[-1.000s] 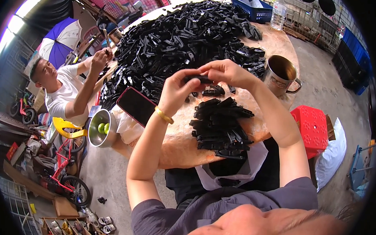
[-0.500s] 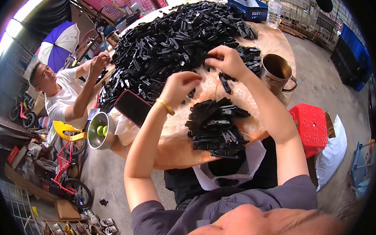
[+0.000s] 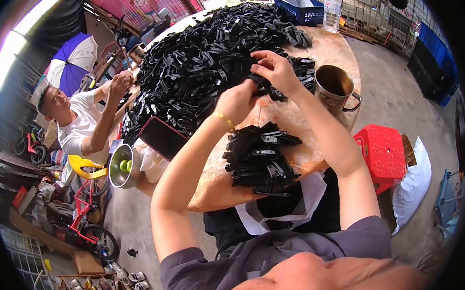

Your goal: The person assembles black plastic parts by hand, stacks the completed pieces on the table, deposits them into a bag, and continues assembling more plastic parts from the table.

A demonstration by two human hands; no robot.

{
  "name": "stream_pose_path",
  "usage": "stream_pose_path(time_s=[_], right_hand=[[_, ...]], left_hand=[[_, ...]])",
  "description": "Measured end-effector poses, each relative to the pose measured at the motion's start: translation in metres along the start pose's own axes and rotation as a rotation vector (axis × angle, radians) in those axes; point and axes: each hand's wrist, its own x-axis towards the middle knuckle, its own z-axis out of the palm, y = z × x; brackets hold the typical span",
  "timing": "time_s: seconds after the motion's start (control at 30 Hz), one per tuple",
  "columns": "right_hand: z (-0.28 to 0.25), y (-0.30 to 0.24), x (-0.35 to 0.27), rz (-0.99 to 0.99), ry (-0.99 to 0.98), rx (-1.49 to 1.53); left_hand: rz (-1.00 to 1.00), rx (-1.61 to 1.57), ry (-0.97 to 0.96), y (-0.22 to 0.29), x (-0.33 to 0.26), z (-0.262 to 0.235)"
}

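A large pile of slim black plastic clip-like pieces (image 3: 198, 68) covers much of the round table (image 3: 337, 52). At its near edge my left hand (image 3: 238, 102) has its fingers closed against a black plastic piece (image 3: 260, 84). My right hand (image 3: 278, 74) is just to the right, thumb and fingers pinched. What it holds blends into the dark pile behind. Nearer to me, a smaller neat stack of black pieces (image 3: 262, 162) lies by the table's edge. Below it, a white bag (image 3: 251, 222) hangs open at my lap.
A metal mug (image 3: 334, 91) stands by my right forearm, a phone (image 3: 162, 137) by my left. Beyond are a blue basket (image 3: 302, 10) and a bottle (image 3: 332, 13). A metal bowl (image 3: 120, 173) holds green fruit. Another person (image 3: 81, 120) sits at left; a red stool (image 3: 383, 156) is right.
My left hand has moved right and away from me to meet the black pieces beside my right hand. The right hand has shifted slightly; the view has moved a little.
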Motion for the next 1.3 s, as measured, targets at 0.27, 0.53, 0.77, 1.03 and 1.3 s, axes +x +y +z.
stream_pose_path(time_s=[0.27, 0.53, 0.77, 1.03, 1.3], right_hand=[[0.019, -0.026, -0.021, 0.026, -0.497, 0.201], [0.025, -0.024, -0.03, -0.223, -0.47, -0.11], [0.022, -0.034, -0.026, 0.009, -0.52, 0.097], [0.033, -0.029, -0.031, 0.148, -0.385, 0.404], [0.037, -0.026, -0.036, 0.043, -0.239, 0.132]], left_hand=[[-0.344, -0.54, 0.241, -0.03, -0.044, -0.015], [-0.307, -0.751, 0.131, -0.026, -0.05, -0.015], [-0.369, -0.931, 0.167, -0.032, -0.053, -0.013], [-0.398, -1.321, 0.242, -0.028, -0.054, -0.006], [-0.399, -1.415, 0.232, -0.031, -0.055, -0.009]])
